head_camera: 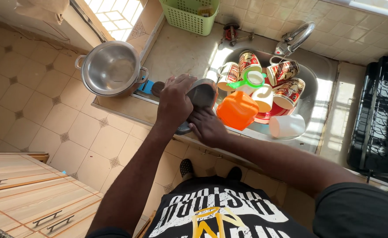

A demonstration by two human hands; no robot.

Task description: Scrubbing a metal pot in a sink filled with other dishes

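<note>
Your left hand (pixel 174 102) and right hand (pixel 207 126) had fingers clamped on a steel bowl (pixel 200 96) over the sink's (pixel 321 94) front edge. Mugs (pixel 286 72) crowded the basin; the desk (pixel 181 53) behind lay open beside a pot (pixel 111 68).

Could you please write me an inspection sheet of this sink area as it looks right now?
Surface: beige counter around a steel sink.
Job's things: dark metal dish held at the sink's edge.
Clutter: patterned mugs, orange plastic container, white cup, red plate in the sink; steel pot and green basket on the counter.
Grippers: left hand on top of the dish, right hand beneath it.
Cables: nothing seen.
Surroundings: tap, black dish rack, tiled floor, wooden drawers.
</note>
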